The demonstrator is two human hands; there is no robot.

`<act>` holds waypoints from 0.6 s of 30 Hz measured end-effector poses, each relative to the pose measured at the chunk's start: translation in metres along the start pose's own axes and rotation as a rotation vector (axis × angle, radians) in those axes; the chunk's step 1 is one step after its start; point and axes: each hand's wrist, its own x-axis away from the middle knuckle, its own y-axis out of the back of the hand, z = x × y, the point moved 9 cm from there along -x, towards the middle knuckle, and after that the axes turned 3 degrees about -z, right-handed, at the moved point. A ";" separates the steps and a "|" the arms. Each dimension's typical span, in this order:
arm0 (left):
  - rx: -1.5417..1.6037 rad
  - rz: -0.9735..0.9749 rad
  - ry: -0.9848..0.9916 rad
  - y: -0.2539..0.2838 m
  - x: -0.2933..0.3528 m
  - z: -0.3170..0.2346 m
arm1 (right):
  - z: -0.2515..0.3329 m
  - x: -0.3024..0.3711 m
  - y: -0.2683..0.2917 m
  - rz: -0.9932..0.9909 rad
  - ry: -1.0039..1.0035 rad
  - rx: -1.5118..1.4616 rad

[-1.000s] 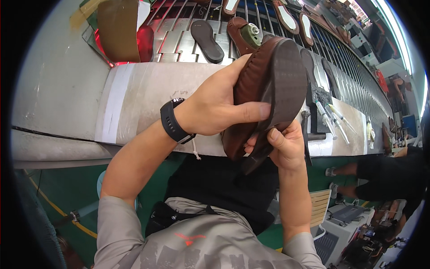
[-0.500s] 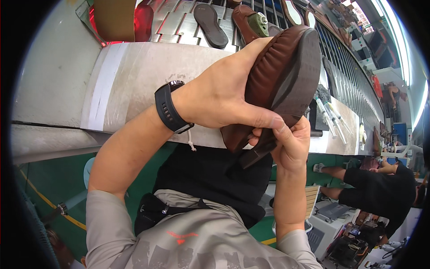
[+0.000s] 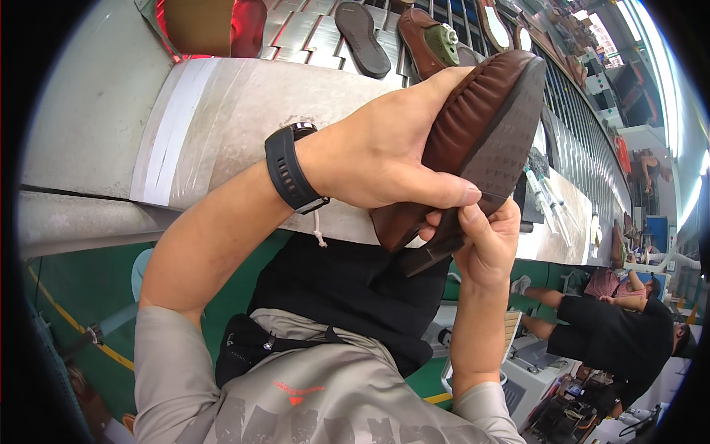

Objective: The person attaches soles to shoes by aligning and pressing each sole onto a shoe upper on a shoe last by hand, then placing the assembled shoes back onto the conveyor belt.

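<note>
My left hand (image 3: 384, 159), with a black watch on its wrist, is wrapped round a brown leather shoe (image 3: 473, 100) with a gathered toe. A dark brown sole (image 3: 506, 140) lies along the shoe's underside at the toe. Toward the heel the sole stands apart from the shoe and angles down. My left thumb presses on the sole near its middle. My right hand (image 3: 484, 240) pinches the sole just below that thumb, its fingers partly hidden behind the sole. Both hands hold the pieces above the bench's near edge.
A pale worn bench top (image 3: 244, 126) lies under my left arm. Beyond it, a loose dark sole (image 3: 362, 38) and a brown shoe (image 3: 423, 41) rest on a metal-slat conveyor. Several syringes (image 3: 551, 207) lie at the right. A person in black (image 3: 614, 333) is farther right.
The shoe and sole have shifted slightly right and turned, so more of the sole's patterned underside shows. Both hands keep their grip. The person at the right has changed posture.
</note>
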 end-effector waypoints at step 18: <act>-0.070 -0.004 0.014 -0.002 -0.002 0.004 | -0.005 0.002 0.007 0.011 -0.011 -0.041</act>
